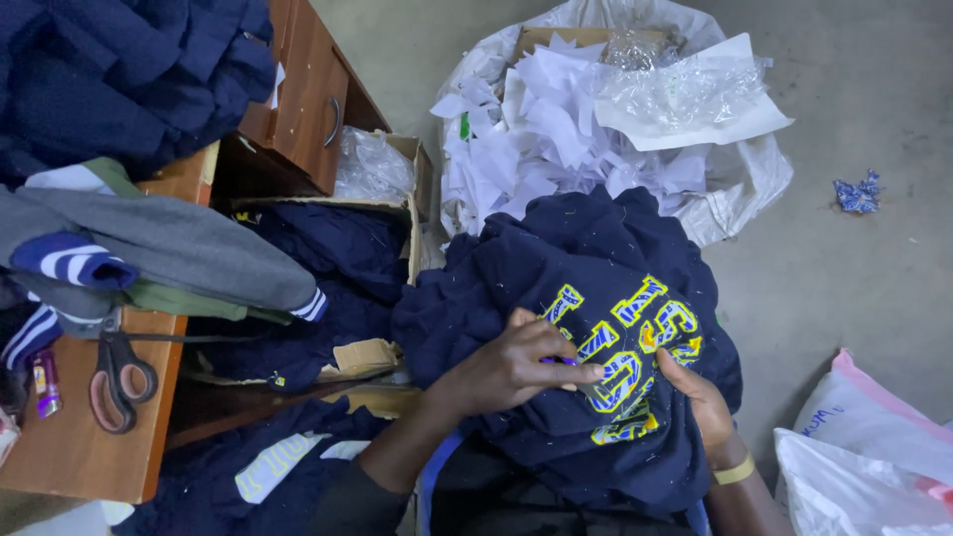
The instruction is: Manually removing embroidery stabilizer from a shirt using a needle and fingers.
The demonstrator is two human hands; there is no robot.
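Two hands on my lap's navy sweatshirt (556,328) — left hand (516,367) pinching something small against its yellow lettering, right hand (700,397) clamping cloth beside it. Soft, floppy — I'd grip bunched folds.

A: What sort of place?
B: Garment workshop. Navy garments (129,69) piled on the table (89,447), more in a box (328,268).
A: Anything else?
B: Scissors (119,372) on the table, sack of paper scraps (556,129) on a concrete floor (854,278).
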